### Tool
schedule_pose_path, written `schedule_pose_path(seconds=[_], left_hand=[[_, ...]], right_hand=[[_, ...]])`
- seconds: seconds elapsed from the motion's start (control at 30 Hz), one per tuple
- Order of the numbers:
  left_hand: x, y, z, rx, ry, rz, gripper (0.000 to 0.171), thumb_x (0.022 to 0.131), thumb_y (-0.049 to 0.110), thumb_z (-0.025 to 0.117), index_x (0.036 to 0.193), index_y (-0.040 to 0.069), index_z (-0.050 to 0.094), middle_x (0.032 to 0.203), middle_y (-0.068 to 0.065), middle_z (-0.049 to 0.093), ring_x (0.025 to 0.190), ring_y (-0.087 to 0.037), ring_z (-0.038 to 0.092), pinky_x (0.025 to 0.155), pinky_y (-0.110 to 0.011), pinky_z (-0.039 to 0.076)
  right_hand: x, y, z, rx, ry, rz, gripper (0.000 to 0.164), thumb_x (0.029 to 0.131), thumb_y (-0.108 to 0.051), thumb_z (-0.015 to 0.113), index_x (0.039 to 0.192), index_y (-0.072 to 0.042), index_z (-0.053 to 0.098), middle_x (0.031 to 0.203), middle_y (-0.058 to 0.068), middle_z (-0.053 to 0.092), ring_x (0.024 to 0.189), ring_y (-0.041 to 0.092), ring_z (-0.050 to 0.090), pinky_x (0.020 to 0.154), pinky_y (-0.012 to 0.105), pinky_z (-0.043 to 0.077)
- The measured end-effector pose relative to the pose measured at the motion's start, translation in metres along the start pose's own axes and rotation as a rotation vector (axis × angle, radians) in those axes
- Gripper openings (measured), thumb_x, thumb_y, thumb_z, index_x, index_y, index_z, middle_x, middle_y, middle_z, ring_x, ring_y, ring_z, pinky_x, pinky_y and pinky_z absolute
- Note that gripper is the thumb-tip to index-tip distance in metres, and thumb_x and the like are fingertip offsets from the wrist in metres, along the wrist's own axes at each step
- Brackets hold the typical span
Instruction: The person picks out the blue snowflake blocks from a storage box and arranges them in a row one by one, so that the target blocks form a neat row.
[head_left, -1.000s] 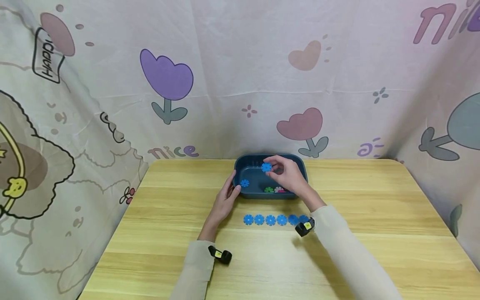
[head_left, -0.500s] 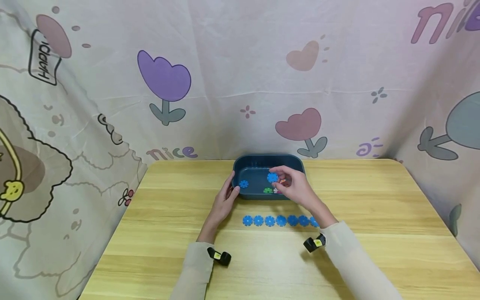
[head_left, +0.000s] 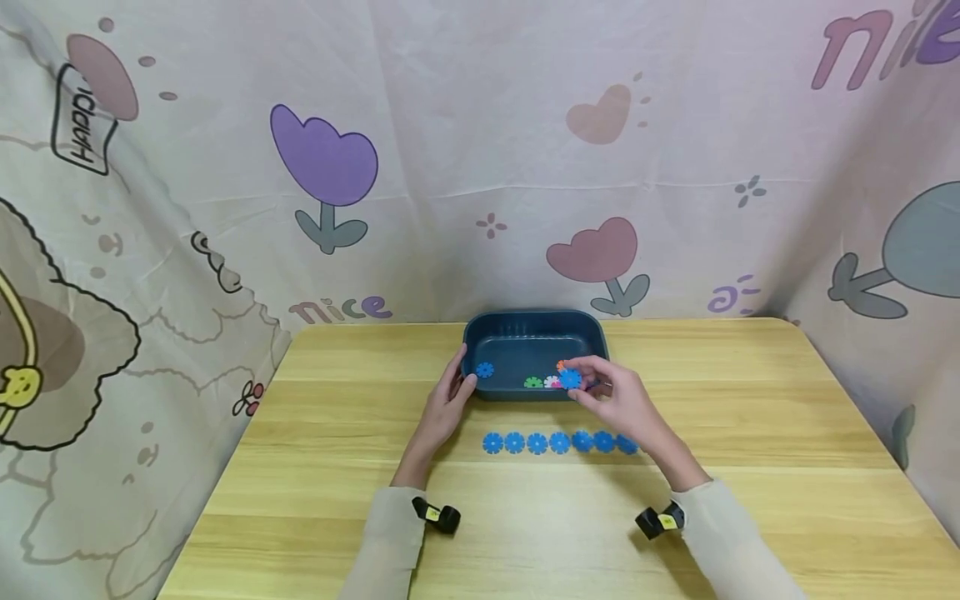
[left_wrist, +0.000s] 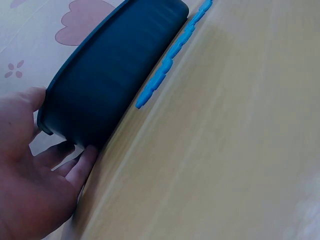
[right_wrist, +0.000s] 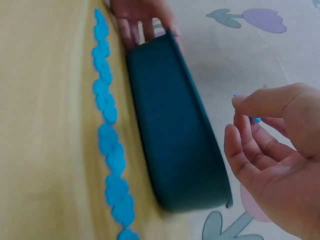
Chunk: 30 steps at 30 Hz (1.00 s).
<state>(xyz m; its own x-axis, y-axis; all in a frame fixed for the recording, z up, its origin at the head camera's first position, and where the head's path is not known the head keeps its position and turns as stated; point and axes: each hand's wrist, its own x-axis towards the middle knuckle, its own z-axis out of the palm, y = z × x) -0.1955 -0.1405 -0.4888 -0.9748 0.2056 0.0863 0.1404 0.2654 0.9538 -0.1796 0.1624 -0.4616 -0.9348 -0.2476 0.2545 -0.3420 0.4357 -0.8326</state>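
Observation:
My left hand (head_left: 444, 407) holds the left end of a dark blue plastic tray (head_left: 525, 395), thumb at its rim, the other fingers along the end wall. Between thumb and fingertips my right hand (head_left: 628, 407) pinches a blue snowflake disc (head_left: 570, 379) over the tray's front right part. Only slivers of that disc show in the right wrist view. Inside the tray lie another blue disc (head_left: 485, 370) at the left, and a green disc (head_left: 533, 382), a white one (head_left: 551, 382) and an orange one (head_left: 561, 366) toward the right, partly hidden behind the right hand.
In front of the tray, several blue snowflake discs (head_left: 537, 443) lie flat in a row on the wooden table (head_left: 337, 467). My right wrist overlaps the row's right end in the head view. A printed curtain (head_left: 450, 167) hangs right behind the table's far edge.
My right hand has moved right and toward me with the blue disc, from over the tray's middle to its front right. The left hand keeps its hold on the tray.

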Motion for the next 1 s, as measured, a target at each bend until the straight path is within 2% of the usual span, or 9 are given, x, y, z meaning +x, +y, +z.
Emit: schedule_pose_path(seconds=[0.13,0.33,0.4,0.53,0.77,1.0], left_hand=[[0.003,-0.004,0.0,0.013,-0.001,0.0,0.06,0.111,0.021,0.047,0.165,0.011,0.023,0.173,-0.014,0.019,0.16,-0.035,0.023,0.128,-0.049,0.028],[0.013,-0.033,0.005,0.014,0.01,0.01,0.061,0.112,0.025,0.046,0.166,0.016,0.02,0.174,-0.011,0.016,0.16,-0.034,0.02,0.129,-0.05,0.025],[0.014,-0.037,0.005,0.013,0.021,0.015,0.061,0.111,0.028,0.046,0.166,0.02,0.022,0.174,-0.008,0.018,0.16,-0.033,0.021,0.129,-0.049,0.025],[0.013,-0.04,0.005,0.007,0.037,0.027,0.06,0.11,0.032,0.049,0.165,0.026,0.025,0.174,-0.005,0.021,0.16,-0.031,0.025,0.128,-0.048,0.028],[0.01,-0.04,0.005,0.009,0.029,0.026,0.06,0.11,0.037,0.047,0.165,0.029,0.024,0.174,-0.001,0.02,0.161,-0.028,0.023,0.129,-0.046,0.027],[0.01,-0.04,0.004,0.013,0.029,0.024,0.061,0.11,0.037,0.048,0.165,0.028,0.024,0.174,0.0,0.021,0.161,-0.027,0.024,0.129,-0.044,0.028]], right_hand=[[-0.01,0.005,-0.006,-0.018,0.018,0.0,0.038,0.09,-0.003,0.077,0.127,-0.008,0.069,0.096,0.006,0.069,0.084,0.013,0.063,0.077,0.019,0.062],[-0.028,0.012,-0.016,-0.052,0.05,-0.008,0.037,0.089,-0.001,0.078,0.125,-0.008,0.07,0.094,0.004,0.069,0.082,0.009,0.064,0.074,0.02,0.062],[-0.034,0.015,-0.018,-0.067,0.059,-0.008,0.036,0.088,-0.001,0.078,0.123,-0.007,0.071,0.092,0.003,0.069,0.081,0.007,0.063,0.073,0.019,0.062],[-0.043,0.022,-0.021,-0.096,0.073,-0.019,0.035,0.088,-0.002,0.079,0.122,-0.006,0.072,0.09,0.002,0.069,0.08,0.005,0.062,0.071,0.019,0.062],[-0.062,0.028,-0.032,-0.116,0.1,-0.019,0.036,0.088,-0.002,0.08,0.122,-0.007,0.071,0.092,0.001,0.069,0.08,0.003,0.06,0.07,0.018,0.061],[-0.079,0.034,-0.048,-0.132,0.139,0.028,0.037,0.087,-0.002,0.08,0.122,-0.007,0.071,0.094,0.003,0.067,0.082,0.002,0.06,0.072,0.015,0.06]])
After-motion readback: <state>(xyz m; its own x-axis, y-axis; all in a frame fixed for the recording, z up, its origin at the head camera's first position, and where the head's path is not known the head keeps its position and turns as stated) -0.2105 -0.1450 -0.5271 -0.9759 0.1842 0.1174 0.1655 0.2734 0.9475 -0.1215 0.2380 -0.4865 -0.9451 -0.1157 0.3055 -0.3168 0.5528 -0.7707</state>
